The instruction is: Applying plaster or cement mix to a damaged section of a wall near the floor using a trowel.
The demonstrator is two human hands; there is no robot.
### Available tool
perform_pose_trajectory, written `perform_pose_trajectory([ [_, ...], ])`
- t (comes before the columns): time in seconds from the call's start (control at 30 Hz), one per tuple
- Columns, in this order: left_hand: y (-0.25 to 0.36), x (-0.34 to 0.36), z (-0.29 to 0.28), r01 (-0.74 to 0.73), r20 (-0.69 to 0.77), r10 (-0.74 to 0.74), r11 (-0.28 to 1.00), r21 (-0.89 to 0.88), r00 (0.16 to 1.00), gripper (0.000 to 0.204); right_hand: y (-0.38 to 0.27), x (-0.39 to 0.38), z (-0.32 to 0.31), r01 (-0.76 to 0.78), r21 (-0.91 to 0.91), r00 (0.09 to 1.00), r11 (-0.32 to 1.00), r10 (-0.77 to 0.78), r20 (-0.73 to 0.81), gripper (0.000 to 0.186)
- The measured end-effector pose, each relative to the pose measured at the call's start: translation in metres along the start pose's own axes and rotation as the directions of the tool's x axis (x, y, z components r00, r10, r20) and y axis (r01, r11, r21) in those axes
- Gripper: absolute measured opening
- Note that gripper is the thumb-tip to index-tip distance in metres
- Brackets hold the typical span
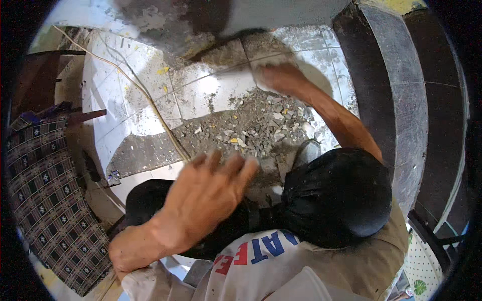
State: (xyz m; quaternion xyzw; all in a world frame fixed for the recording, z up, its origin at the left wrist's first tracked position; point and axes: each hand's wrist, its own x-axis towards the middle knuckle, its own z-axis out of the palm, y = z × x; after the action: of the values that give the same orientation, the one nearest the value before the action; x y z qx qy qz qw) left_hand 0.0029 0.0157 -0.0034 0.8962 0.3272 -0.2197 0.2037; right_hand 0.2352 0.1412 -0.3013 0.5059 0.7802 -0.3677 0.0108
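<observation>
A heap of grey rubble (261,123), with broken chips and dust, lies on the white tiled floor (196,98) in front of my knees. My right hand (278,79) reaches beyond it, low over the dusty tiles near the wall. Motion smears its fingers, so whether they hold anything is hidden. My left hand (206,195) hangs above my left knee, back upward, on the near side of the rubble. Its fingers are spread and slightly bent, with blurred tips, and nothing shows in them.
A pale cable (135,80) crosses the floor from the far left toward my left hand. Dark steps with a grey tread (401,100) rise at the right. A patterned cloth (50,195) hangs at the left. The grey wall (281,12) bounds the far side.
</observation>
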Motion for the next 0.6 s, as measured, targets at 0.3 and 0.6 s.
perform_pose_trajectory([
  [0.3, -0.056, 0.005, -0.024, 0.114, -0.328, -0.607, 0.574, -0.811, 0.724, 0.028, -0.03, -0.073, 0.0, 0.529, 0.131, 0.396, 0.838, -0.107, -0.912, 0.043],
  [0.6, -0.049, 0.053, -0.005, -0.124, -0.404, -0.494, 0.505, -0.854, 0.77, 0.047, -0.128, -0.106, -0.056, 0.464, -0.427, 0.466, 0.777, -0.623, -0.628, 0.054],
])
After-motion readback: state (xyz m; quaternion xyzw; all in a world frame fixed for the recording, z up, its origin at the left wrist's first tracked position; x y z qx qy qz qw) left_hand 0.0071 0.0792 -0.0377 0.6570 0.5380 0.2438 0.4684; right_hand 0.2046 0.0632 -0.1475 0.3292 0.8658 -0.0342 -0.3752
